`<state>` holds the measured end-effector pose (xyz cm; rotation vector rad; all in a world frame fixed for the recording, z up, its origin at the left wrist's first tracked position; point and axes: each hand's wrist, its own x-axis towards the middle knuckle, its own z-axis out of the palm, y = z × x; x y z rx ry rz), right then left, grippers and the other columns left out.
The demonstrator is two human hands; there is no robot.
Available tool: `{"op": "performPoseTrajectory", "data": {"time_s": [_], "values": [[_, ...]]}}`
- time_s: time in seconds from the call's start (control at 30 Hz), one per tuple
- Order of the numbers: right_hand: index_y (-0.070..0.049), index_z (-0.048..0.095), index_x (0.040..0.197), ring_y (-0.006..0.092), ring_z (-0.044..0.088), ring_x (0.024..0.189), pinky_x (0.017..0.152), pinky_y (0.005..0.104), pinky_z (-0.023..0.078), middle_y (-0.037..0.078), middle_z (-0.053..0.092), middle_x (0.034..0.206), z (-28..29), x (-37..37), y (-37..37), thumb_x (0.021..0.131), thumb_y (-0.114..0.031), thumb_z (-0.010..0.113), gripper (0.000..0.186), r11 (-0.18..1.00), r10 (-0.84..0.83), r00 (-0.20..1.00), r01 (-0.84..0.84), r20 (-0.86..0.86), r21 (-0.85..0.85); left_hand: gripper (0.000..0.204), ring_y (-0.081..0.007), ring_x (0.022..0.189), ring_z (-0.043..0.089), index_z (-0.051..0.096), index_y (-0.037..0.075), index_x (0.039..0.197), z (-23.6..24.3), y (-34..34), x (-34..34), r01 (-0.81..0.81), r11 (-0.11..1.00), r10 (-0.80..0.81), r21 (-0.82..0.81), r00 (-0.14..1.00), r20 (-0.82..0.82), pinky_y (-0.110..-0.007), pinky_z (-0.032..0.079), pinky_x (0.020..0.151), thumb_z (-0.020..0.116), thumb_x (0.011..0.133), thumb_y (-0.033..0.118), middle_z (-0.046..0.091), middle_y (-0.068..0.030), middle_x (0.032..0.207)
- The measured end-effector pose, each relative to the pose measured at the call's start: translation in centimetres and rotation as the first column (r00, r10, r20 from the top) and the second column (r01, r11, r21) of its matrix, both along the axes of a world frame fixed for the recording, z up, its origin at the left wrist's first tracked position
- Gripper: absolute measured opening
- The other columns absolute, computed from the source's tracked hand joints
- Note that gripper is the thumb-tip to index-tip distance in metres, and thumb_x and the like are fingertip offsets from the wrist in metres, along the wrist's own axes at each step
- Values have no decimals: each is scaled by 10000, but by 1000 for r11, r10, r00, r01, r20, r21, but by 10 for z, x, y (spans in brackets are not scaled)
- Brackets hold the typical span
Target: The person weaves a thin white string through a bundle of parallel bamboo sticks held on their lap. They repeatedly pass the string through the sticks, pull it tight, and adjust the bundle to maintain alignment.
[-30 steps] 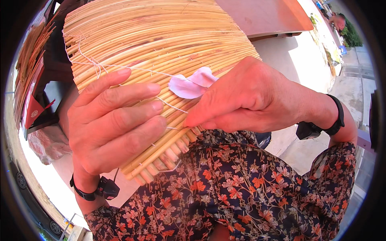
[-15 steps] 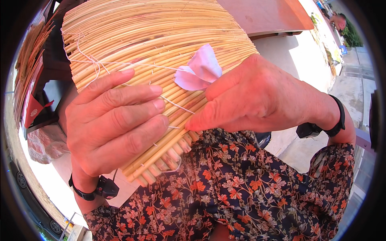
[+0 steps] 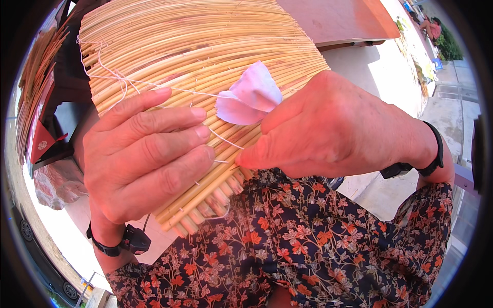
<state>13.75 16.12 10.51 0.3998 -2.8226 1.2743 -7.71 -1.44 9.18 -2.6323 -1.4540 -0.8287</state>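
A mat of thin yellow-brown reed stalks (image 3: 169, 49) lies before me, its near corner at my lap. My left hand (image 3: 149, 154) rests on it with fingers stretched out flat; the thumb is hidden. My right hand (image 3: 328, 128) is closed in a pinch over the mat's near right edge. White thread (image 3: 224, 138) runs from beside my left fingertips into that pinch. A thin dark point shows just below the pinching fingertips; what it belongs to is hidden. A pale pinkish cloth (image 3: 251, 95) sticks out of my right hand. Short stitches cross the stalks.
Loose thread (image 3: 120, 77) trails over the mat's left side. A reddish-brown tabletop (image 3: 344, 23) stands beyond the right edge. Bundled dry stalks (image 3: 38, 87) and a rough stone (image 3: 59, 185) are at the left. A seated person (image 3: 434, 30) is far off at the right.
My right hand has shifted slightly down, and the cloth has turned and dropped a little toward my left fingers. The dark point now shows below the pinch. My left hand has hardly moved.
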Motion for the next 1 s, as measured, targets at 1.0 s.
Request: {"op": "performPoseTrajectory", "data": {"time_s": [1.0], "values": [[65,734,1066,139,672,681,576,225,475,123,731,881,51,18,99,912,49,607,200,716,-448,893,328,-45,-616,323,-112,810,642,704,12,1033,101,142,-20,180,984,-176,6,954,245,-243,495,739,859,760,90,725,-68,928]]}}
